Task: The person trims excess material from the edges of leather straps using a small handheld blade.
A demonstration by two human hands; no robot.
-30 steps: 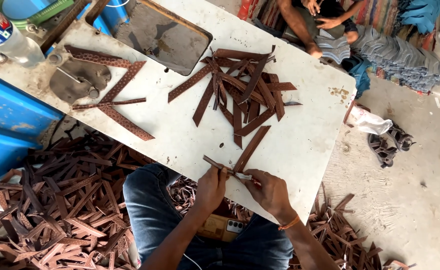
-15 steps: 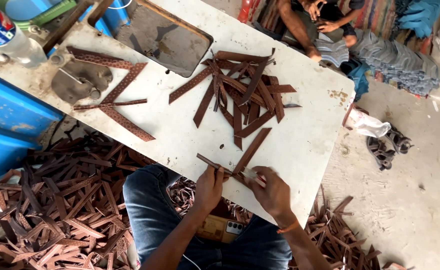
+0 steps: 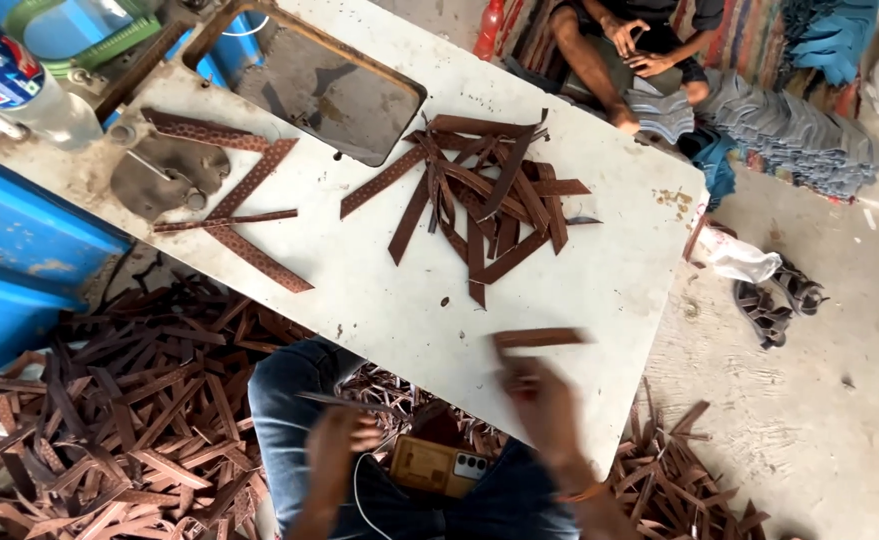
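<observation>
My right hand [image 3: 544, 400], blurred with motion, holds a short brown leather strip [image 3: 539, 338] over the near edge of the white table [image 3: 379, 300]. My left hand [image 3: 337, 445] is below the table edge over my lap, its fingers closed on a thin dark sliver [image 3: 344, 402]. A heap of similar brown strips [image 3: 489, 195] lies in the middle of the table, beyond both hands.
Longer patterned strips [image 3: 244, 215] and a grey tool [image 3: 169, 175] lie at the table's left, beside a sunken metal tray [image 3: 329, 90] and a bottle [image 3: 29, 90]. A phone [image 3: 439, 465] rests on my lap. Cut strips [image 3: 109, 430] cover the floor. Another person [image 3: 639, 40] sits beyond the table, with sandals [image 3: 769, 300] nearby.
My hands, together on one strip at the table edge before, have parted. The left dropped toward my lap with a sliver. The right now holds the strip a little further right.
</observation>
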